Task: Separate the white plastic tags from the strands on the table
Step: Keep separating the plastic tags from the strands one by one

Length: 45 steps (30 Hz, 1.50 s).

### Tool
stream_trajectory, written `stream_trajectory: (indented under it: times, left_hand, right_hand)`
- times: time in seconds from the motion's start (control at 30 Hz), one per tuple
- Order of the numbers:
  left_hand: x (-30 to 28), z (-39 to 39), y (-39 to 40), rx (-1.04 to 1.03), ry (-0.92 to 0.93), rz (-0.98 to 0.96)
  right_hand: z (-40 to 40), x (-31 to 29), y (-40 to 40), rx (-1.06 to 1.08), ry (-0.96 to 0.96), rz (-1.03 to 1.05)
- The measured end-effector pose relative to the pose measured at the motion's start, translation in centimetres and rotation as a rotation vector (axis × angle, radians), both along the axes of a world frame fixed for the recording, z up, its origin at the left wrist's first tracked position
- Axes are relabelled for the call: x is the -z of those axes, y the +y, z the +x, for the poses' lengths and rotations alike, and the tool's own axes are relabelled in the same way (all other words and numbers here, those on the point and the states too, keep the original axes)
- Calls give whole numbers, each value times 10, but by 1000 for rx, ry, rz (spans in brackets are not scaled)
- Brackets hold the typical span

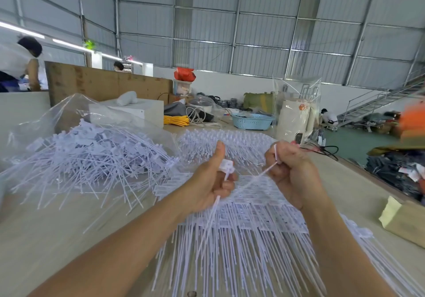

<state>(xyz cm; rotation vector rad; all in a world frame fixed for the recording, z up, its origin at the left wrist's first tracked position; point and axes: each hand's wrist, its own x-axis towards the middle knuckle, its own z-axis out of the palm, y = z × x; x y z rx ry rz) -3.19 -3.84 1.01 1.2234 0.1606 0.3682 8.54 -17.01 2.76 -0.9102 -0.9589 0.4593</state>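
Note:
My left hand (210,181) is fisted around a white plastic tag (226,167); its flat head sticks out under my raised thumb and its thin tail hangs down below the fist. My right hand (292,170) is closed on a thin white strand (259,176) that runs slantwise from its fingers towards the left hand. Both hands hover over connected sheets of tags and strands (241,227) spread on the wooden table (69,239). A loose heap of separated tags (92,158) lies to the left on clear plastic.
A clear plastic bag (69,110) rises behind the heap. Further back stand a white box (138,110), yellow cord (176,120), a blue basket (251,121) and a bagged cream appliance (295,117). A brown paper packet (402,221) lies at the right. A person stands far left (27,62).

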Motion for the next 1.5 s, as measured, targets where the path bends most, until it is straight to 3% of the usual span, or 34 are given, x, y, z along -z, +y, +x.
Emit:
stream_trajectory:
  times: [0.13, 0.23, 0.47, 0.63, 0.73, 0.93, 1.1, 1.2, 1.33, 1.5]
  left_hand:
    - [2, 7, -17, 70, -35, 88]
    - [4, 6, -20, 23, -82, 150]
    - [-5, -5, -14, 79, 14, 164]
    - [-5, -4, -11, -62, 113, 153]
    - [-10, -10, -10, -98, 199, 465]
    - [-22, -10, 10, -334, 139, 981]
    - [-34, -32, 72, -831, 130, 1280]
    - [-21, -55, 127, -1020, 423, 1399]
    - [0, -77, 168, -928, 867, 1719]
    - [-1, -67, 181, -779, 986, 1922]
  right_hand:
    - [-22, 13, 19, 184, -231, -231]
    - [-30, 18, 23, 253, -346, -279]
    - [-28, 25, 24, 138, -373, -271]
    - [-23, 25, 30, 333, -242, -90]
    - [-9, 26, 28, 499, -183, -74]
    - [-9, 32, 33, 436, -94, -131]
    - [-11, 36, 37, 517, -66, -197]
    - [-4, 41, 37, 551, -49, -258]
    - [0, 45, 38, 573, -50, -318]
    - [1, 43, 38, 579, -60, -332]
